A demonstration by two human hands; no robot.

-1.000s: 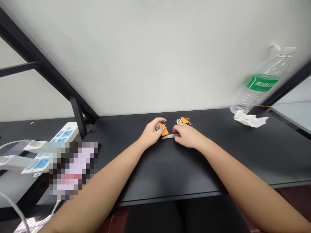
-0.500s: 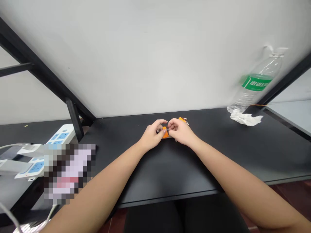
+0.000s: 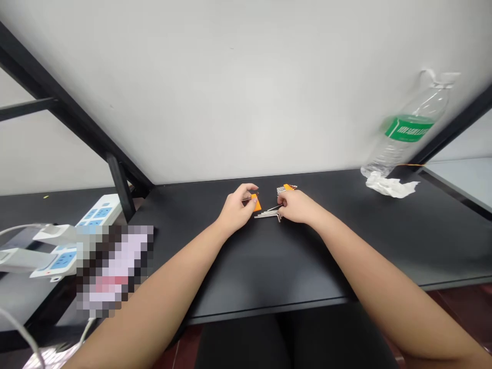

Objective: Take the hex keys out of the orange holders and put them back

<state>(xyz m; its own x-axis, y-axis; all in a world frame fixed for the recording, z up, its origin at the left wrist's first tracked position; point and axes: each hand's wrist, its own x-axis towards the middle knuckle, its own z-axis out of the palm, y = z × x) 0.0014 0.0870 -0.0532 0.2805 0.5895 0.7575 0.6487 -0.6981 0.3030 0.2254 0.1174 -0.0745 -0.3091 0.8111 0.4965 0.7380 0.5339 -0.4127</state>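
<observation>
My left hand [image 3: 238, 209] is closed around an orange hex key holder [image 3: 256, 203], with thin keys partly showing behind the thumb. To its right, my right hand [image 3: 299, 206] pinches a slim metal hex key [image 3: 274, 208] low over the desk, its far end hidden by the fingers. Several loose L-shaped hex keys [image 3: 266, 215] lie side by side just below that key, between the two hands. Behind the right hand rests a second orange holder [image 3: 288, 187] with several keys in it, partly covered by the fingers.
A clear bottle [image 3: 409, 128] with a green label leans against the wall at right, a crumpled tissue [image 3: 392, 185] in front of it. White power strips [image 3: 98, 212] with plugs stand at left near a pixelated object [image 3: 119, 266]. Black frame bars [image 3: 121, 187] flank the black desk [image 3: 265, 277].
My hands have moved apart, the right one drawing a hex key away from the orange holder in the left. Loose keys and the second holder show more fully now.
</observation>
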